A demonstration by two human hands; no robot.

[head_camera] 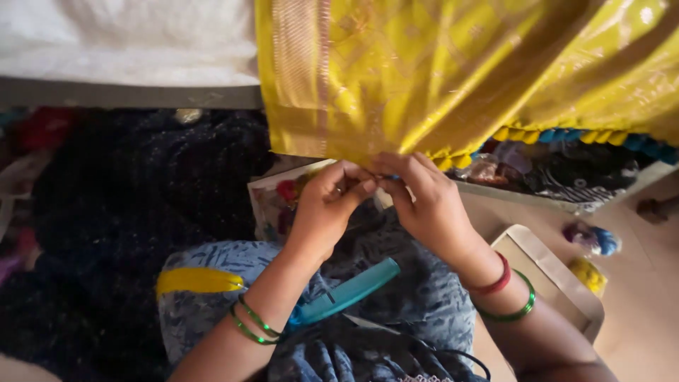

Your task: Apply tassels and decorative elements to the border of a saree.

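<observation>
At the hanging lower edge of the yellow fabric (pixel 453 71), just above the lap: left hand (pixel 327 205) and right hand (pixel 424 201), both in a pressed-together fingertip grip on that edge beside the tassel trim (pixel 566 136), teal tool (pixel 346 291) below.

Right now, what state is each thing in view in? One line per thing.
Yellow fabric: hanging down, lower edge pinched by both hands.
Tassel fringe: sewn along the hem, yellow and blue tufts.
Left hand: grip closed on the fabric edge.
Right hand: grip closed on the fabric edge, touching the left.
Teal tool: lying loose on the lap, unheld.
Thread balls: resting on the floor, untouched.
</observation>
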